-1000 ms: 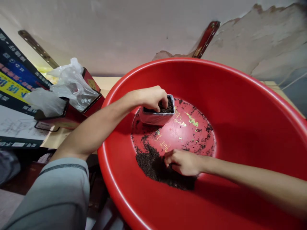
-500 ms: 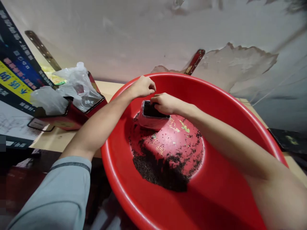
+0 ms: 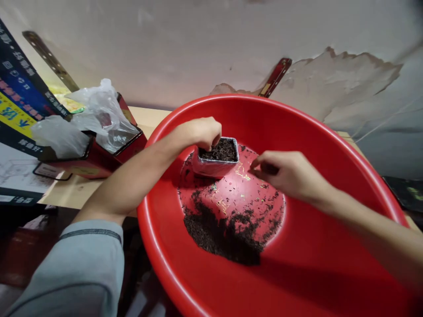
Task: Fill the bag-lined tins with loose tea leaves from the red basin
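Observation:
A small box (image 3: pixel 214 168) lined with clear plastic stands upright in a big red basin (image 3: pixel 313 237). Dark, dry shreds that look like loose tea leaves (image 3: pixel 226 152) fill it close to the rim. My left hand (image 3: pixel 208 132) is over the box's left end, fingers curled down at the leaves; its fingertips are hidden. To the right of the box, my right hand (image 3: pixel 284 174) hovers above the basin floor, fingers bent and tips close together. Whatever it may hold is too small to make out. A heap of the same leaves (image 3: pixel 221 237) lies on the basin's near side.
Left of the basin, red boxes (image 3: pixel 95 160) with clear plastic bags (image 3: pixel 102 114) rest on a wooden board (image 3: pixel 72 191). A printed carton (image 3: pixel 20 132) leans at the far left. Behind is a peeling wall (image 3: pixel 185 48) with metal brackets (image 3: pixel 276 77).
My right hand has left the box and moved right. My left hand has come down onto the box's left end. The leaves inside now show.

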`<state>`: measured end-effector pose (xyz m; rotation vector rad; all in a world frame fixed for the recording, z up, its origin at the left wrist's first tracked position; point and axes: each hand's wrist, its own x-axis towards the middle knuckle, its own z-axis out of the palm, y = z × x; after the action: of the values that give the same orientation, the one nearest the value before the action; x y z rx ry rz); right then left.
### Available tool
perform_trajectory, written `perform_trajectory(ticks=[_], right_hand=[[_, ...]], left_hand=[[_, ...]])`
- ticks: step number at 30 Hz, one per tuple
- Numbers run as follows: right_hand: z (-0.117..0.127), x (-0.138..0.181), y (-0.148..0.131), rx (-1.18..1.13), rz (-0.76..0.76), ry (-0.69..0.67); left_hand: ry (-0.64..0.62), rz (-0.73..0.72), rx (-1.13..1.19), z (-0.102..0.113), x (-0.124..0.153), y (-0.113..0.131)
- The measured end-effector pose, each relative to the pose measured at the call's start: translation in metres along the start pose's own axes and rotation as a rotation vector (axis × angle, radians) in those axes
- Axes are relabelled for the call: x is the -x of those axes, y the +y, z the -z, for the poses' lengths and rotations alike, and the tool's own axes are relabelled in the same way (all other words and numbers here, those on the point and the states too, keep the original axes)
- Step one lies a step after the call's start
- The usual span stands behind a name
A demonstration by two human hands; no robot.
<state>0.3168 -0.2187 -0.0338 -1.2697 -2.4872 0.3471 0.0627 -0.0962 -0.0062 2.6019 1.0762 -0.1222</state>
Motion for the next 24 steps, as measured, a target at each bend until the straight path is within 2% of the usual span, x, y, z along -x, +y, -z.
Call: perform_trajectory(ticks=[2,4,6,8,12,16,18,21,24], right_hand=[[-0.029,0.026,-0.005,0.004,-0.042,-0.221],[-0.063,0.043,-0.012,0.03,-0.005,-0.435],[-0.091,0.05,-0.019,0.024,0.075,-0.592],[-0.109,0.049,-0.025,0.003,0.155,-0.692],[-0.131,0.039,-0.032,-0.043,0.298,-0.75],[-0.153,0.041,-0.038,-0.07,0.412,-0.739],[-0.162,0.046,-0.041,-0.072,0.44,-0.729],[-0.167,0.053,-0.044,-0.076,0.445,-0.736],[-0.163,0.05,-0.046,-0.064,0.447,-0.779]], left_hand=[[-0.014,-0.005,-0.067,-0.001,0.0,0.002],[0.027,-0.034,-0.075,-0.001,-0.001,0.001],[0.047,-0.036,-0.089,0.001,-0.002,-0.002],[0.026,-0.028,-0.108,0.002,-0.001,-0.004],[0.042,-0.08,-0.07,0.0,0.001,-0.003],[-0.003,-0.038,-0.108,0.003,0.002,0.0],[0.027,-0.013,-0.089,0.006,0.002,0.003],[0.088,0.001,-0.069,0.006,0.0,0.012],[-0.01,-0.03,-0.067,0.001,-0.002,0.022]])
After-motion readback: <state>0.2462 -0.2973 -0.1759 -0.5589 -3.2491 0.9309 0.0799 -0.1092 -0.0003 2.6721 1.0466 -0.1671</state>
